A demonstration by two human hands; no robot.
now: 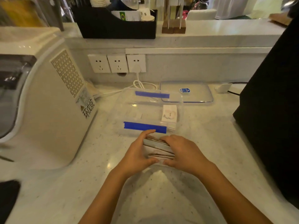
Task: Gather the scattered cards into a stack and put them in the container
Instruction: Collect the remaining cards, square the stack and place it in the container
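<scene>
A loose bunch of white cards (157,148) lies on the marble counter, squeezed between my two hands. My left hand (137,152) presses its left side and my right hand (184,152) covers its right side. Their edges are uneven and fanned. Just beyond stands a clear plastic container (129,109) with strips of blue tape on its near and far walls. A small stack of white cards (169,113) lies inside it at the right end.
The container's clear lid (199,94) lies behind it to the right. A white appliance (48,102) stands at the left, a black machine (271,102) at the right. Wall sockets with a white cable (139,84) sit behind. A black object (8,196) is at the lower left.
</scene>
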